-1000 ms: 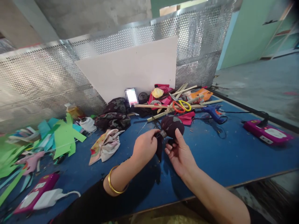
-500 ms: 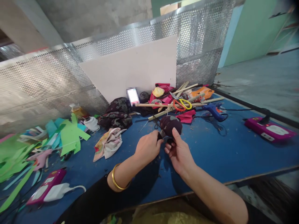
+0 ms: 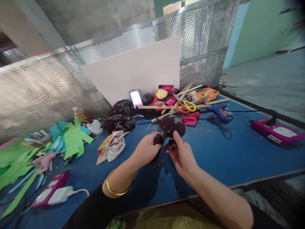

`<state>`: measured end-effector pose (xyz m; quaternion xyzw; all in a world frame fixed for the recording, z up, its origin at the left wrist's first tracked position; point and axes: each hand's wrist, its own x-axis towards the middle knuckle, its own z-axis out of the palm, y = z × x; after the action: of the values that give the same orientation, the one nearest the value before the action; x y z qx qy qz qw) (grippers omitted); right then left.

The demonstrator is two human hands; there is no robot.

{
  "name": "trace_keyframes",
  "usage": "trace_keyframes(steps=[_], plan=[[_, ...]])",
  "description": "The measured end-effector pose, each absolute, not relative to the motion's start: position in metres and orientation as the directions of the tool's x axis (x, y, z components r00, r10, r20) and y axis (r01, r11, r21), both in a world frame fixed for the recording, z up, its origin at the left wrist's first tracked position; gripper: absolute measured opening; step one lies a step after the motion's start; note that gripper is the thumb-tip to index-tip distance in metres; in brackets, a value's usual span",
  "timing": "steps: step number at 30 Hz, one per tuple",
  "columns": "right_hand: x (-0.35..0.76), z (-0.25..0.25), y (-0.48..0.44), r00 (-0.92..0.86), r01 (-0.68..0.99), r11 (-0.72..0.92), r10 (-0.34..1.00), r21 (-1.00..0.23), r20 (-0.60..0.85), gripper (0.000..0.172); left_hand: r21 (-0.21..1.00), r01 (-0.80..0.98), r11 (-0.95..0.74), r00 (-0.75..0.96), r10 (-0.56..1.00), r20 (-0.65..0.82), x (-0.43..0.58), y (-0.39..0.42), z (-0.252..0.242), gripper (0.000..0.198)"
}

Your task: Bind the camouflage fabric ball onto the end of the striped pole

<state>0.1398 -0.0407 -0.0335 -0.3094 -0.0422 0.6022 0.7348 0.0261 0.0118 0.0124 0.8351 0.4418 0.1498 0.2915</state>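
Dark bundle (image 3: pixel 172 125) near red scrap (image 3: pixel 190 119), scissors (image 3: pixel 184 104)

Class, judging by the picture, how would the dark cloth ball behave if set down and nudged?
The dark cloth ball looks rounded, so it might roll a little. Its gathered cloth end, in the left hand, would probably flop and check the rolling. The matte fabric suggests it is unlikely to slide easily.

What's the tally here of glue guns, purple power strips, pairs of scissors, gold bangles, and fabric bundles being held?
Glue guns: 2, one pink glue gun and one blue glue gun
Purple power strips: 2, left strip and right strip
Pairs of scissors: 1
Gold bangles: 1
Held fabric bundles: 1
Total: 7
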Motion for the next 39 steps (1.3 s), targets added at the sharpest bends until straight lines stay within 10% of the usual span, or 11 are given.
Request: trace_keyframes(steps=[7,15,39], plan=[[0.133,-0.034,-0.036,0.321,-0.872,0.144,0.89,-0.467,-0.324,0.038,0.308,0.836,-0.454,0.433,0.891,0.139,0.035,-0.017,0.008,0.068],[0.134,-0.035,-0.038,0.365,-0.817,0.171,0.893,-0.551,-0.263,0.037,0.835,0.509,-0.21,0.471,0.88,-0.065,0.033,-0.003,0.02,0.04],[0.132,-0.038,-0.039,0.302,-0.799,0.092,0.916,-0.594,-0.264,0.036,0.826,0.564,0.019,0.57,0.715,-0.406,0.017,0.016,0.013,0.011]])
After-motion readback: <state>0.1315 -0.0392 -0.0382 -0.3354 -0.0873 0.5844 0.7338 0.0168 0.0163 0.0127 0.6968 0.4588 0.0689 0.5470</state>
